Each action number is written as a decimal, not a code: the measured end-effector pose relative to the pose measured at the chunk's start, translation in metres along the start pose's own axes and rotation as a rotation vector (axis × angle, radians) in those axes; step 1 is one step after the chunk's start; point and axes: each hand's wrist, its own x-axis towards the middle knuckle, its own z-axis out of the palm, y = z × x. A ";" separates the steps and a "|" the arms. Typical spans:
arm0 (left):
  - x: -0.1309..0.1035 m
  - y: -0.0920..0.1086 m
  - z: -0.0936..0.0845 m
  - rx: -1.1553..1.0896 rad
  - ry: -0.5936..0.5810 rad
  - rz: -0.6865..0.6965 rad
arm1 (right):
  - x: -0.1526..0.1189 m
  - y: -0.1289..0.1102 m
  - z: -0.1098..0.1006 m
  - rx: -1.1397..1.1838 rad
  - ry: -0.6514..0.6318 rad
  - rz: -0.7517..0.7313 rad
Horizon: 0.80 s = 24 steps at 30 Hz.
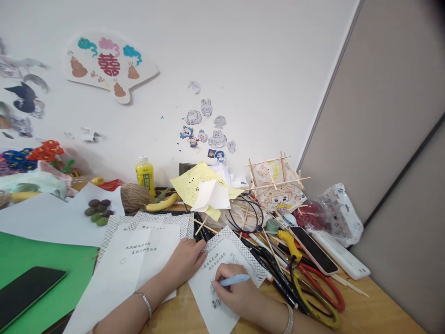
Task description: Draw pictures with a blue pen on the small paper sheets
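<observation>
Pen [235, 279] pinched in right hand [231, 292], barrel slanting slightly up toward right, tip hidden. Drawing sheet [222, 320] lies askew directly under right hand, nearer to sketch [216, 303]; left hand [186, 257], palm down, loosely spread, beside sheet's left edge.

Sheet [203, 286] on table [181, 313], pen [234, 279] over sheet, second sheet [113, 280] to left, phone [313, 250] to right, bottle [145, 176] behind, banana [162, 203] before bottle
</observation>
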 end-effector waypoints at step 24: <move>0.000 0.001 -0.002 0.010 -0.014 -0.006 | -0.001 0.003 0.001 0.153 0.003 0.057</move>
